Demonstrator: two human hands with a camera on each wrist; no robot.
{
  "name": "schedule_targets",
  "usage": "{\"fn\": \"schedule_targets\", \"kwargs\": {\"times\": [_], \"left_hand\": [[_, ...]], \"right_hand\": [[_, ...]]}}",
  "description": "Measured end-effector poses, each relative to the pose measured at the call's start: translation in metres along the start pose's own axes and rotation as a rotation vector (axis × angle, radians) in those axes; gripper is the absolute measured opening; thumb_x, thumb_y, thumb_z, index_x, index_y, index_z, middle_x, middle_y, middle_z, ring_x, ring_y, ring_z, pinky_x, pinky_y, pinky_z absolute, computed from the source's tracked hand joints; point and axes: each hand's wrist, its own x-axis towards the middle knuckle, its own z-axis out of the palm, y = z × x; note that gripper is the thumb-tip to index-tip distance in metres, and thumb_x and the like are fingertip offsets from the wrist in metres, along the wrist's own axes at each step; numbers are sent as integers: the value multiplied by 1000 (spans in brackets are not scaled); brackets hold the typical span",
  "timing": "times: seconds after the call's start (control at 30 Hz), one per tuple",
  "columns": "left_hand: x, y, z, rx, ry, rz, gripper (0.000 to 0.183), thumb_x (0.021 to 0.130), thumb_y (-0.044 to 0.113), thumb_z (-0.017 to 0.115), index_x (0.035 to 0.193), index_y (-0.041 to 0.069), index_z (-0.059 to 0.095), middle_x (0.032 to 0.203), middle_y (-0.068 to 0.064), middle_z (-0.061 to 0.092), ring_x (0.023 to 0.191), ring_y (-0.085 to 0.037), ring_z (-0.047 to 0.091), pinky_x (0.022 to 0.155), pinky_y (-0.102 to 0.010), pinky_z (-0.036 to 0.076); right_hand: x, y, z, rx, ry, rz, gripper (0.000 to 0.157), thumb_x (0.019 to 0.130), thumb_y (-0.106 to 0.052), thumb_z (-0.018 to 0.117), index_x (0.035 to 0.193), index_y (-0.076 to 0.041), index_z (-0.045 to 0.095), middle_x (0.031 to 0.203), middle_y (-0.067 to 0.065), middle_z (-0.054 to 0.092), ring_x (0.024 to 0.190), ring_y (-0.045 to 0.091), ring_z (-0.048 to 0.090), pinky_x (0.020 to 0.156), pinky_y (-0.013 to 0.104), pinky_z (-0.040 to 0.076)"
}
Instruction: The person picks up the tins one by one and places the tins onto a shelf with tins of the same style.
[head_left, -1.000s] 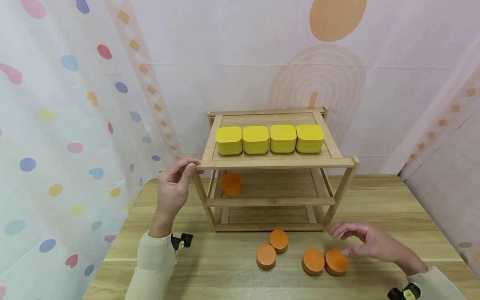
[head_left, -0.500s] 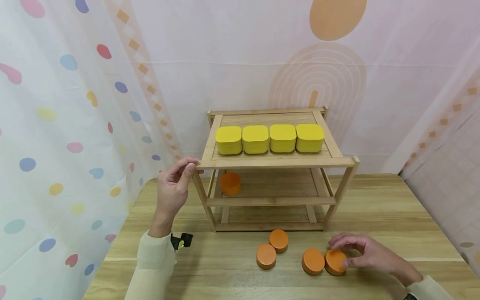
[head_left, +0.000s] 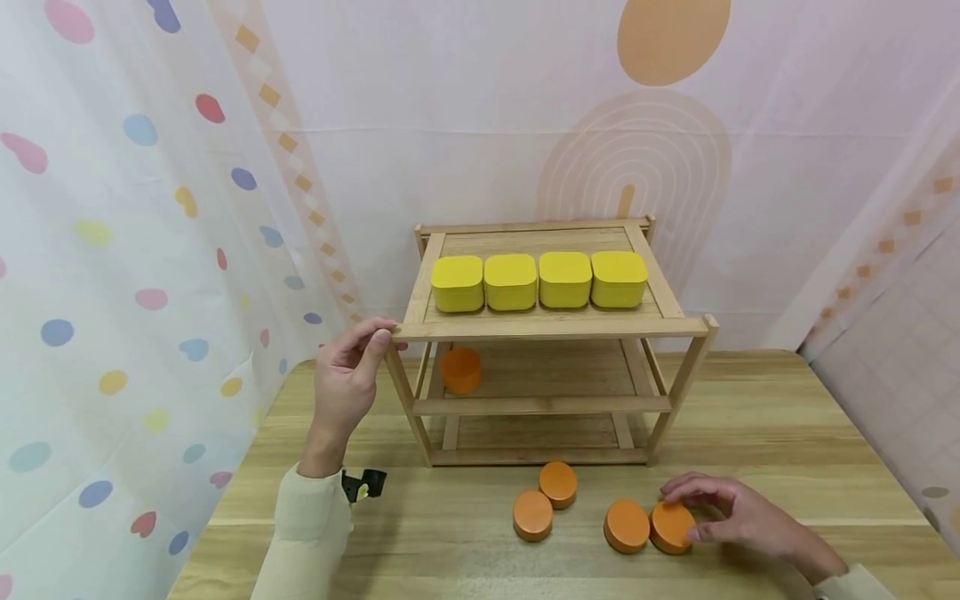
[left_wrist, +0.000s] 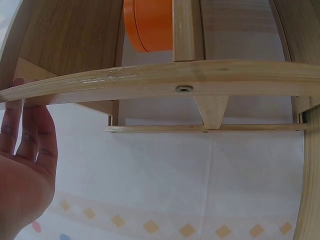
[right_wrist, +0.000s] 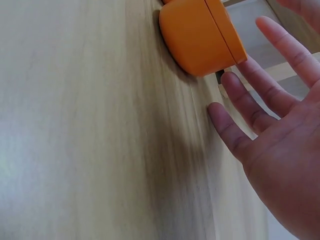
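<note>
In the head view, my left hand [head_left: 347, 367] holds the front left corner of a wooden three-tier rack [head_left: 551, 329], thumb on the near side. Its fingers [left_wrist: 46, 135] reach behind the rail in the left wrist view. My right hand [head_left: 742, 517] is at the rightmost round orange tin [head_left: 672, 527], its thumb and forefinger right at the tin's edge. In the right wrist view, the fingers [right_wrist: 270, 92] are spread and nearly straight beside the lid of the orange tin [right_wrist: 200, 37], which stands on the table.
Another orange tin [head_left: 627, 527] stands beside it, and two more, a front one [head_left: 532, 515] and a rear one [head_left: 558, 485], stand further left. One orange tin [head_left: 461, 370] is on the rack's middle shelf, at left. Several yellow lidded boxes [head_left: 565, 280] line the top shelf.
My right hand has come down and slightly nearer, to the rightmost orange tin, and has stayed there over the last half second. My left hand stays on the rack corner.
</note>
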Motion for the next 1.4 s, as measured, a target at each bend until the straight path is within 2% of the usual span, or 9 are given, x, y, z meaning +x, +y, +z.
{"fn": "schedule_targets", "kwargs": {"times": [0.33,0.6,0.73,0.9,1.13,1.4], "left_hand": [[-1,1,0,23,6,-9,17,97,-3,57,105,-18,62,97,4,73,78,-17,71,79,-24,58],[-1,1,1,38,5,-13,17,98,-3,57,104,-18,62,97,5,73,79,-9,70,78,-23,57],[-1,2,1,42,3,-17,17,98,-3,57,105,-18,62,99,5,73,80,-10,70,79,-23,57],[-1,3,0,49,3,-26,17,98,-3,56,106,-18,62,100,5,72,80,-12,69,81,-22,56],[-1,2,0,44,6,-14,18,98,-2,57,105,-18,62,99,4,72,79,-15,70,79,-22,57],[0,1,1,37,8,-14,16,97,-4,56,105,-17,63,98,4,72,79,-11,70,79,-22,57]], "right_hand": [[-4,4,-2,54,-42,7,41,90,18,56,130,8,54,135,20,55,130,11,50,107,18,40],[-6,9,-5,144,-87,52,42,92,17,54,133,9,51,141,15,53,132,6,47,106,16,38],[-8,11,-4,167,-100,70,44,92,16,55,135,9,50,144,12,51,134,5,45,106,17,38],[-10,14,-3,170,-97,94,45,92,15,55,136,7,50,147,4,49,135,2,43,106,16,37],[-9,14,0,159,-70,110,42,92,13,57,133,5,53,146,4,51,133,2,44,104,16,39],[-9,18,2,168,-45,95,41,91,13,58,131,5,54,143,0,53,131,3,47,102,17,42]]}}
